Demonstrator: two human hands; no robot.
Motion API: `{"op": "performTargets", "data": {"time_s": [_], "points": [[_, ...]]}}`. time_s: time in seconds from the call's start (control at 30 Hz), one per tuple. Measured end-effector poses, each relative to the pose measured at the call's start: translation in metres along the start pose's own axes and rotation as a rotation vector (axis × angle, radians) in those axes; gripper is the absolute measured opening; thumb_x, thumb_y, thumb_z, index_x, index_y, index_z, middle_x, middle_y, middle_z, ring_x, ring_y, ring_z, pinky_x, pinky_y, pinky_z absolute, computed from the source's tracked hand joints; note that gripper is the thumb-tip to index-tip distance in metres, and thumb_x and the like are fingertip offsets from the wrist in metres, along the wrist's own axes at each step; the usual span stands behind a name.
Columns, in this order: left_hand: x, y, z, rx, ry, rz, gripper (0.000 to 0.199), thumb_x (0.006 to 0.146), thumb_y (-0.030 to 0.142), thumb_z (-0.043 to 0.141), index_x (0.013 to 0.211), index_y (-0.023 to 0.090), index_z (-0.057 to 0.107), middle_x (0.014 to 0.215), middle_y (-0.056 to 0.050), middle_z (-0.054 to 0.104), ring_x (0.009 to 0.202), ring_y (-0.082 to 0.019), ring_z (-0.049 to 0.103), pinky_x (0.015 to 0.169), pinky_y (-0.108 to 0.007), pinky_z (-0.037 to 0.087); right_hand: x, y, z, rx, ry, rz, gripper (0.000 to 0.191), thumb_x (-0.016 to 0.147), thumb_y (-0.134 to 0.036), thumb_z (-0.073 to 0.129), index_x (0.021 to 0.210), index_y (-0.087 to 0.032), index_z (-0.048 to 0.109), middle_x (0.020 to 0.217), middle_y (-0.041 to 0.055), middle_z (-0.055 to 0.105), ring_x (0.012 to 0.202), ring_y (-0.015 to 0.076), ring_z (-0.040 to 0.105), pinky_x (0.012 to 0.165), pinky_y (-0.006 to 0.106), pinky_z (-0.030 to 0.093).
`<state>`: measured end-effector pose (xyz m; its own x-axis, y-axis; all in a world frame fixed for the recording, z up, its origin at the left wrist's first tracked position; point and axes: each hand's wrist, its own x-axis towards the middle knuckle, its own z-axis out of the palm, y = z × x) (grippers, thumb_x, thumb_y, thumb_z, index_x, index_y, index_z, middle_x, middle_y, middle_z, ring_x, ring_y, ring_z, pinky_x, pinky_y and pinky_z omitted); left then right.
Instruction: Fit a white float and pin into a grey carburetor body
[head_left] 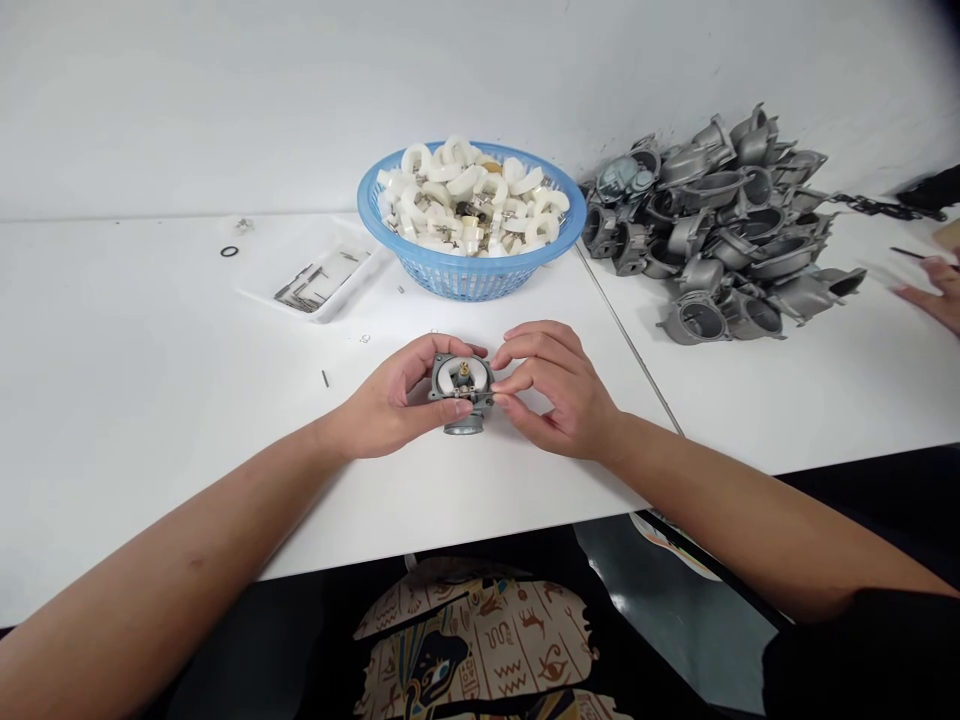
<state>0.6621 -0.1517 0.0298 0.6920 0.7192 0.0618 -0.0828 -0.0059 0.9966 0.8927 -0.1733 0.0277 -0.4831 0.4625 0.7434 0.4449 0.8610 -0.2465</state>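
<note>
Near the front of the table, my left hand (390, 397) grips a small carburetor body (463, 427), thumb at its near side and fingers around its far side. Its open face looks up, showing a white float (445, 377) curved around a brass jet (464, 370). My right hand (559, 390) pinches a thin metal pin (484, 393) between thumb and finger at the carburetor's right edge. The pin lies level across the float's hinge; how far it sits in the hinge cannot be made out.
Behind stands a blue basket (480, 282) heaped with white floats (465, 190). Grey metal castings (712, 235) are piled at right. A white tray (330, 312) holds thin pins; a black ring (229, 251) and a loose pin (325, 378) lie left. Another person's hand (937, 290) is far right.
</note>
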Motion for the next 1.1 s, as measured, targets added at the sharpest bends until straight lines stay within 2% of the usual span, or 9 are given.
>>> {"op": "performTargets", "data": {"time_s": [0.3, 0.5, 0.73, 0.83, 0.97, 1.03, 1.1], "points": [[0.000, 0.000, 0.001, 0.045, -0.001, 0.013, 0.041, 0.087, 0.022, 0.070, 0.123, 0.018, 0.050, 0.111, -0.008, 0.060, 0.086, -0.014, 0.060, 0.074, -0.028, 0.056, 0.001, 0.000, 0.003, -0.006, 0.010, -0.008, 0.008, 0.085, -0.016, 0.063, 0.088, -0.021, 0.057, 0.099, 0.0048, 0.067, 0.101, 0.0237, 0.061, 0.090, 0.046, 0.050], [0.000, -0.003, -0.001, 0.065, 0.027, -0.008, 0.045, 0.087, 0.027, 0.071, 0.125, 0.019, 0.049, 0.119, -0.010, 0.060, 0.091, -0.016, 0.061, 0.077, -0.030, 0.055, 0.002, -0.001, 0.005, -0.040, 0.025, 0.010, 0.009, 0.086, -0.016, 0.062, 0.089, -0.022, 0.058, 0.098, 0.0042, 0.067, 0.101, 0.0239, 0.061, 0.089, 0.046, 0.050], [0.001, -0.001, -0.004, 0.206, 0.070, 0.003, 0.049, 0.085, 0.034, 0.072, 0.127, 0.019, 0.053, 0.127, -0.013, 0.060, 0.095, -0.019, 0.064, 0.079, -0.034, 0.056, 0.002, -0.001, 0.007, -0.065, 0.036, -0.004, 0.011, 0.085, -0.013, 0.062, 0.091, -0.022, 0.057, 0.097, 0.0046, 0.066, 0.098, 0.0229, 0.061, 0.088, 0.045, 0.050], [-0.001, 0.002, -0.007, 0.344, 0.082, 0.041, 0.051, 0.085, 0.038, 0.071, 0.130, 0.020, 0.054, 0.130, -0.013, 0.061, 0.106, -0.023, 0.064, 0.088, -0.039, 0.054, 0.002, -0.002, 0.008, -0.087, 0.041, -0.005, 0.011, 0.084, -0.013, 0.062, 0.090, -0.022, 0.057, 0.097, 0.0046, 0.066, 0.097, 0.0228, 0.061, 0.087, 0.045, 0.050], [-0.005, 0.006, -0.014, 0.645, 0.119, 0.157, 0.051, 0.083, 0.042, 0.072, 0.128, 0.024, 0.058, 0.139, -0.010, 0.058, 0.127, -0.029, 0.054, 0.107, -0.047, 0.043, 0.001, -0.004, 0.008, -0.112, 0.053, -0.012, 0.013, 0.082, -0.012, 0.063, 0.089, -0.021, 0.057, 0.095, 0.0049, 0.066, 0.094, 0.0227, 0.062, 0.085, 0.044, 0.050], [-0.005, 0.009, -0.015, 0.694, 0.136, 0.150, 0.049, 0.082, 0.043, 0.072, 0.126, 0.024, 0.059, 0.138, -0.009, 0.059, 0.128, -0.029, 0.052, 0.110, -0.049, 0.039, 0.001, -0.005, 0.009, -0.127, 0.059, -0.020, 0.014, 0.081, -0.011, 0.063, 0.089, -0.021, 0.057, 0.094, 0.0050, 0.067, 0.094, 0.0228, 0.062, 0.085, 0.044, 0.050], [-0.005, 0.011, -0.015, 0.638, 0.135, 0.100, 0.047, 0.083, 0.042, 0.071, 0.124, 0.023, 0.059, 0.135, -0.008, 0.060, 0.125, -0.027, 0.054, 0.110, -0.048, 0.039, 0.001, -0.005, 0.009, -0.139, 0.061, -0.027, 0.014, 0.081, -0.012, 0.063, 0.089, -0.021, 0.057, 0.093, 0.0048, 0.067, 0.092, 0.0226, 0.062, 0.084, 0.043, 0.050]]}}
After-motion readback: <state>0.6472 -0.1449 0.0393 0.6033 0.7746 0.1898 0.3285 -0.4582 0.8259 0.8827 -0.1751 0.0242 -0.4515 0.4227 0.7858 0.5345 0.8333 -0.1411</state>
